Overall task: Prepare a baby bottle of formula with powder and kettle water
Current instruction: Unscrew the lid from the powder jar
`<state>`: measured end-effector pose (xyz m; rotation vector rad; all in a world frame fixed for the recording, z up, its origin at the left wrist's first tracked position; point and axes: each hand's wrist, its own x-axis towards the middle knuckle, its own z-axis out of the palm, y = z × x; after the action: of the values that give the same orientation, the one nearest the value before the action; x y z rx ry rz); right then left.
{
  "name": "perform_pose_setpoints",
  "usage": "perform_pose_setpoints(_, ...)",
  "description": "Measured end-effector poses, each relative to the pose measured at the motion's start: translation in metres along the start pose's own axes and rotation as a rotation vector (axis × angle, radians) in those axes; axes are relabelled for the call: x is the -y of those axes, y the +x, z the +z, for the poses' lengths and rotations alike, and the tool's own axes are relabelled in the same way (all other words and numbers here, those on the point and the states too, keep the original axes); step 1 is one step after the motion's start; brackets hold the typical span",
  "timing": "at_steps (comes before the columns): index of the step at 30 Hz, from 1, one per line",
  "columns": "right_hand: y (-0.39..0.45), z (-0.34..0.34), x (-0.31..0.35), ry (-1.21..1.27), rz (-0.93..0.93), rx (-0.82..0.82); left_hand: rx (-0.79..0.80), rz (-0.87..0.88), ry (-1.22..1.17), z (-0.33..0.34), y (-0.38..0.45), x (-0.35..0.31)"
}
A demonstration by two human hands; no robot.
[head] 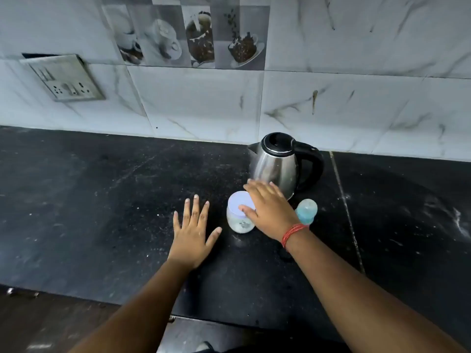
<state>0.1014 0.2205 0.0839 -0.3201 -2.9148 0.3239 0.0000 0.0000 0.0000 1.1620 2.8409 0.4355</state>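
Note:
A small clear jar (239, 217) with a pale lilac lid and white powder at its bottom stands on the black counter (102, 200). My right hand (270, 210) hovers flat over the jar's right side, fingers spread, holding nothing. Just right of my wrist stands a baby bottle (308, 210) with a blue collar and clear cap, partly hidden by my hand. Behind them sits a steel kettle (277, 165) with a black lid and handle, spout pointing left. My left hand (193, 230) is spread open, palm down, left of the jar.
A marbled tile wall (356, 98) rises behind the counter, with a switch-and-socket plate (65, 79) at the upper left. The counter's front edge (76, 294) runs across the lower left, and a seam (346, 212) crosses the stone right of the kettle.

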Motion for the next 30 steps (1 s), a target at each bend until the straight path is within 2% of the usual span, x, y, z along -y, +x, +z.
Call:
perform_pose_setpoints(2,0.007,0.009,0.006,-0.031,0.005,0.114,0.056,-0.058,-0.021,0.003,-0.007,0.009)
perform_pose_setpoints(5,0.01,0.024,0.016,-0.073,0.025,0.177,0.081,-0.079,-0.027,0.012,-0.014,0.021)
perform_pose_setpoints(8,0.011,0.031,0.02,-0.075,0.042,0.14,0.097,-0.047,-0.104,0.013,-0.007,0.025)
perform_pose_setpoints(12,0.011,0.033,0.021,-0.001,0.037,0.078,0.109,0.052,-0.368,0.011,0.005,0.02)
perform_pose_setpoints(17,0.004,0.025,0.026,0.259,0.147,0.06,0.132,0.102,-0.575,0.005,0.018,-0.003)
perform_pose_setpoints(20,-0.003,0.021,0.026,0.291,0.178,0.066,0.09,0.076,-0.577,-0.001,0.021,-0.019)
perform_pose_setpoints(25,-0.005,0.009,0.013,0.127,0.249,0.131,-0.042,0.226,-0.511,-0.001,0.023,-0.044)
perform_pose_setpoints(30,-0.004,-0.003,0.005,0.223,0.326,0.106,0.087,0.194,-0.627,-0.016,0.028,-0.057)
